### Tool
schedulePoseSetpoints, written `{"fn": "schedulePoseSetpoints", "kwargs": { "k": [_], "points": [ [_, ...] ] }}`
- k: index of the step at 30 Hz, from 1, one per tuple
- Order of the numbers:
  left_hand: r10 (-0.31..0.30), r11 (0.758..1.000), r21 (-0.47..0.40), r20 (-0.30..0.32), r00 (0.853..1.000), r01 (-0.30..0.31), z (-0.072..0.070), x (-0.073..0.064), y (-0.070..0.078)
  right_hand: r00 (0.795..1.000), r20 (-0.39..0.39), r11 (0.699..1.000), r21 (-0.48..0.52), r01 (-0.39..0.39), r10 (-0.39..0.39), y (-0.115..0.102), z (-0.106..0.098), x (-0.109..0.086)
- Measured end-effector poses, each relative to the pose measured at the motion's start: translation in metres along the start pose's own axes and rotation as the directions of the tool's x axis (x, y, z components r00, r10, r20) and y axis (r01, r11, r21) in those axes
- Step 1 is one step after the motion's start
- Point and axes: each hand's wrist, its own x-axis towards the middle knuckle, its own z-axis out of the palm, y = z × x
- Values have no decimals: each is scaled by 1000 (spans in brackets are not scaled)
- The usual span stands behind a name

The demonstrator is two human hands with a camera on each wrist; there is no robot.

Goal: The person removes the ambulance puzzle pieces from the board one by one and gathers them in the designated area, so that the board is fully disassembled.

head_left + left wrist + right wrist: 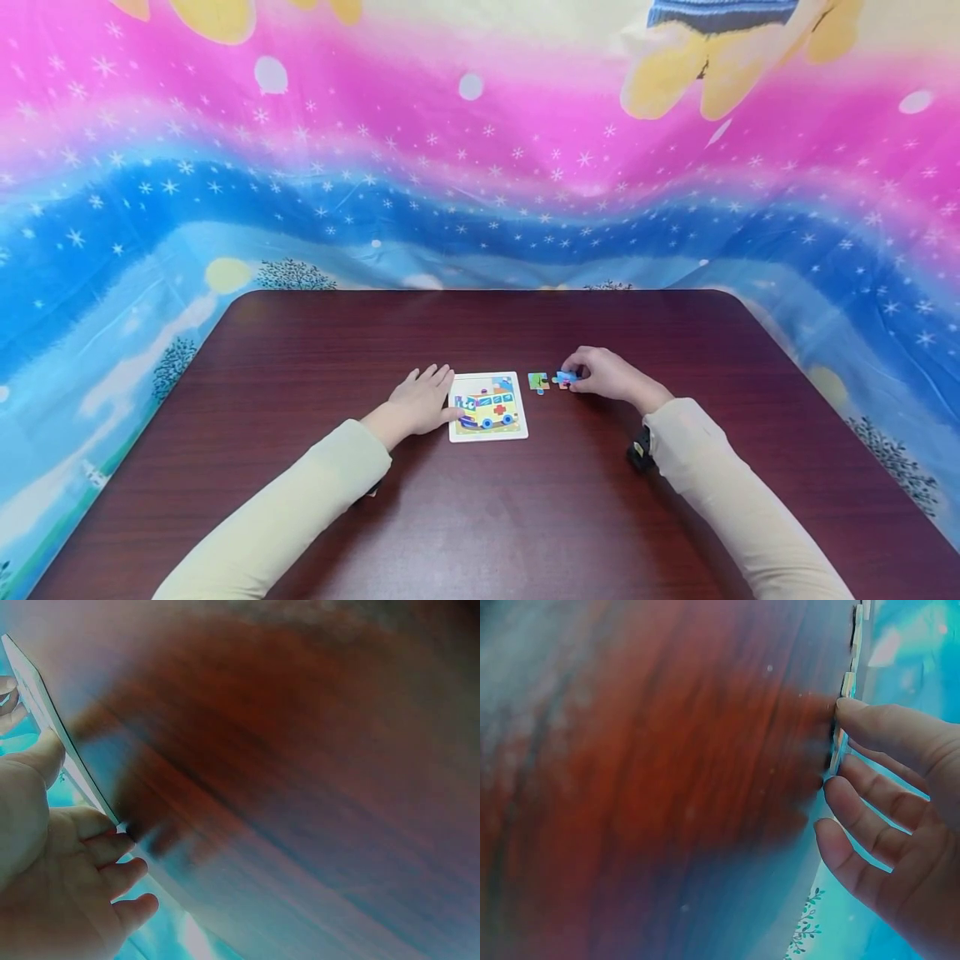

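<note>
A square white-framed puzzle board with a yellow ambulance picture lies at the middle of the table; pale backing shows at its upper left. My left hand rests at the board's left side, fingers extended, thumb over its edge. In the left wrist view the thumb lies against the board's rim. To the right of the board, my right hand pinches a blue jigsaw piece between thumb and fingers. A green jigsaw piece lies between that piece and the board. The right wrist view shows the pinched piece edge-on.
The dark red-brown wooden table extends around the board and pieces. A patterned pink and blue cloth hangs behind the table and along its sides. A small black device sits under the right wrist.
</note>
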Motion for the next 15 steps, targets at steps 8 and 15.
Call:
{"fn": "schedulePoseSetpoints", "kwargs": {
  "k": [8,15],
  "points": [
    [5,1000,-1,1,1000,-5,0,0,0,1000,15,1000,4,-11,11,-2,-1,-2],
    [4,1000,5,0,1000,-4,0,-1,0,1000,21,1000,4,-8,8,-2,-1,-1]
  ]
}}
